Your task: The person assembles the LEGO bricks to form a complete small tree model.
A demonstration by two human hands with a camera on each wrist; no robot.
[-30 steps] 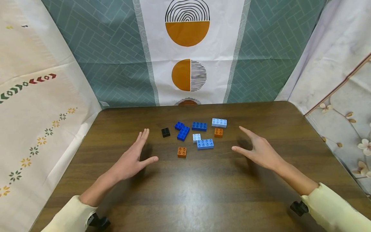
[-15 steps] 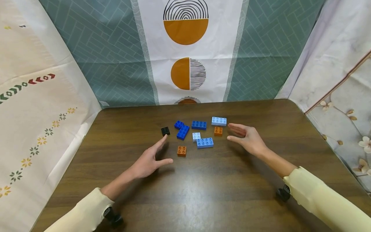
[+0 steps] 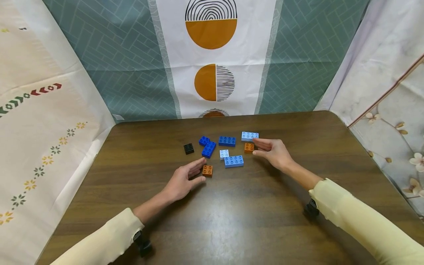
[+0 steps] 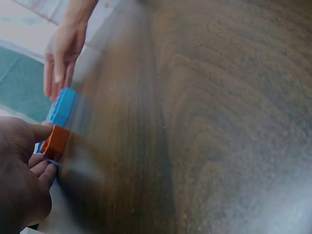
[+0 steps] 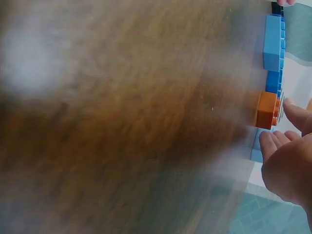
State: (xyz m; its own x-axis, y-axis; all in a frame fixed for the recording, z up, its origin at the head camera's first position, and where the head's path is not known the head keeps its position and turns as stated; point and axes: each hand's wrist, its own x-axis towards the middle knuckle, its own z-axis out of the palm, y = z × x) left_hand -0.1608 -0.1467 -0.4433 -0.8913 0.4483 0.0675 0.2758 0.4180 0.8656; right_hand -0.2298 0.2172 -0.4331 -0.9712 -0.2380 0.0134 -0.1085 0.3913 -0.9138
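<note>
My left hand (image 3: 183, 181) is beside the near orange toy brick (image 3: 207, 170), fingers beyond it and thumb on its near side. In the left wrist view the thumb and fingertips lie right around that orange brick (image 4: 57, 143), not closed together. My right hand (image 3: 276, 152) reaches in from the right to the other orange brick (image 3: 249, 147), fingers extended and thumb apart. The right wrist view has this brick (image 5: 266, 109) just ahead of the thumb and fingers. Behind it lies a pale blue brick (image 3: 249, 136), its right end close to my right fingertips.
Between the hands are a medium blue brick (image 3: 233, 161) and a small white-blue brick (image 3: 223, 154). Farther back lie dark blue bricks (image 3: 226, 141) and a black brick (image 3: 188, 148). The brown table (image 3: 212, 221) ends at a hanging patterned cloth (image 3: 132, 92).
My left hand has moved right and forward to the near orange brick. My right hand has moved left to the far orange brick, its thumb and fingers drawing closer together. The bricks stay put.
</note>
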